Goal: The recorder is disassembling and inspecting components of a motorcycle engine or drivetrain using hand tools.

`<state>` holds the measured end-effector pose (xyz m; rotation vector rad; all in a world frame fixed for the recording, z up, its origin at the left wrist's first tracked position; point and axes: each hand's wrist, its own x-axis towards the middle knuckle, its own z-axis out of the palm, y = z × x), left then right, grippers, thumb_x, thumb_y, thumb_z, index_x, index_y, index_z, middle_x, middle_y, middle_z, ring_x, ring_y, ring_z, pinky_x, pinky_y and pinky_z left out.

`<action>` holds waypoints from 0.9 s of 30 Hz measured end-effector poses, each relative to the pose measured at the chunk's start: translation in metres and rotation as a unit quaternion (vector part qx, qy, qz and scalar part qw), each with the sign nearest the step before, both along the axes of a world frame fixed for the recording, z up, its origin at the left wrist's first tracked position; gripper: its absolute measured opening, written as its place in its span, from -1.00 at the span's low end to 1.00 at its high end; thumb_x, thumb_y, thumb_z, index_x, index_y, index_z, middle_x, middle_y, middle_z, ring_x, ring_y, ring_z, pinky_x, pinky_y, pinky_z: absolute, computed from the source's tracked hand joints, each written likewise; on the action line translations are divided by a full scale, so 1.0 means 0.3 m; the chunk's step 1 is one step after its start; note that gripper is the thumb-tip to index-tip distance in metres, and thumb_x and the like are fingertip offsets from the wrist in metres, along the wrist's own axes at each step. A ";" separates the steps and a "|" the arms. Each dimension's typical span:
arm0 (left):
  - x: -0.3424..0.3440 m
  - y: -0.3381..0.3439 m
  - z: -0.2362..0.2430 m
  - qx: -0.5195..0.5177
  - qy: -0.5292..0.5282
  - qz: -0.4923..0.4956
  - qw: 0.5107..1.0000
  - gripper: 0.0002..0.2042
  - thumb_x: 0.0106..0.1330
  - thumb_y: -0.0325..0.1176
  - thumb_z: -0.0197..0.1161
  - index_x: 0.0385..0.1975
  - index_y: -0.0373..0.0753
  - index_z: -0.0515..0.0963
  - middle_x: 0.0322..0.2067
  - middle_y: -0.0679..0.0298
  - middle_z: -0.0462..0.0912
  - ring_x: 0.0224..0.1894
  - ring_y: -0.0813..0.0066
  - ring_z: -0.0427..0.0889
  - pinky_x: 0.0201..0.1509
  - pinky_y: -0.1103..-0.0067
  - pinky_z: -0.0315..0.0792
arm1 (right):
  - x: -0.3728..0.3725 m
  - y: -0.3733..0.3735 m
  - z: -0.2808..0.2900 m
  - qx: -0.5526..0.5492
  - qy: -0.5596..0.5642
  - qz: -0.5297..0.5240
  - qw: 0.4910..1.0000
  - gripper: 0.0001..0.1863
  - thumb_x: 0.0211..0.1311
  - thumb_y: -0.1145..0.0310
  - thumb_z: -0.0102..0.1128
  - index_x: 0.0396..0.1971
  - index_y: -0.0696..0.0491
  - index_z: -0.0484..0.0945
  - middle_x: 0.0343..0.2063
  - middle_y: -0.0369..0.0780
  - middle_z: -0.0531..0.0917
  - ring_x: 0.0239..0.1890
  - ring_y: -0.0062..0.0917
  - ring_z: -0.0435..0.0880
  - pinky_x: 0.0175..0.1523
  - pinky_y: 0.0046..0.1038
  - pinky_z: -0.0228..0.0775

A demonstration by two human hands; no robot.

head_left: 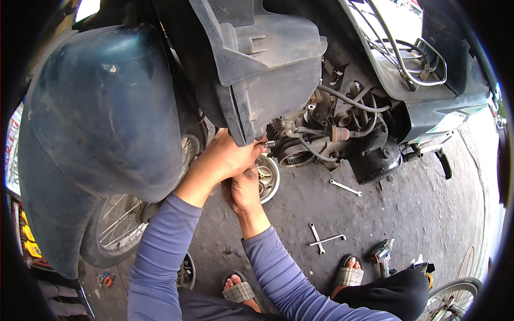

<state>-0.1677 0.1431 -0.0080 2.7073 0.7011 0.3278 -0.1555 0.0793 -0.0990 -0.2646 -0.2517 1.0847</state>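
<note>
My left hand is closed below the motorcycle's black plastic front panel, its fingers partly hidden behind the lower edge. A short dark metal socket tool sticks out from its fingertips toward the open side of the engine. Just below, my right hand is curled up against the left wrist. What it holds, if anything, is out of sight. A round light-metal cover lies on the ground behind the hands.
On the ground lie a wrench, two crossed wrenches and red-handled pliers. A cordless driver stands beside my foot. The front wheel and dark fender rise at left; hoses hang around the engine.
</note>
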 end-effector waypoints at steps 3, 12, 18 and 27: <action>0.006 -0.001 0.003 -0.019 -0.044 -0.025 0.999 -0.77 0.16 -0.27 0.28 -0.27 -0.26 0.60 -0.28 0.08 0.65 -0.21 0.05 0.65 -0.11 0.27 0.50 | 0.000 0.002 0.017 -0.018 -0.014 -0.029 0.999 -0.60 0.28 0.55 0.10 0.12 0.17 0.34 0.02 -0.16 0.54 0.05 -0.44 0.55 0.13 -0.38 0.46; 0.010 0.023 -0.034 0.070 -0.010 0.139 0.988 -0.78 0.24 -0.33 0.21 -0.19 -0.30 0.57 -0.33 0.07 0.66 -0.23 0.07 0.64 -0.13 0.35 0.50 | 0.017 0.036 0.048 -0.076 -0.135 -0.003 0.988 -0.64 0.24 0.55 0.15 0.04 0.21 0.43 -0.09 -0.14 0.61 -0.11 -0.45 0.63 -0.03 -0.46 0.53; 0.038 0.118 -0.178 0.132 -0.036 0.081 0.987 -0.79 0.26 -0.38 0.19 -0.14 -0.27 0.55 -0.20 0.06 0.62 -0.16 0.11 0.62 -0.07 0.34 0.47 | 0.066 0.077 0.028 -0.058 -0.118 -0.018 0.991 -0.68 0.19 0.56 0.21 -0.04 0.20 0.48 -0.17 -0.16 0.65 -0.19 -0.48 0.66 -0.10 -0.43 0.55; 0.065 0.143 -0.199 0.114 -0.131 0.045 0.984 -0.75 0.23 -0.37 0.23 -0.13 -0.29 0.54 -0.19 0.04 0.62 -0.11 0.09 0.61 -0.04 0.33 0.46 | 0.049 0.086 0.032 -0.076 -0.095 -0.076 0.990 -0.70 0.22 0.58 0.16 -0.03 0.22 0.46 -0.15 -0.13 0.64 -0.17 -0.44 0.67 -0.12 -0.42 0.58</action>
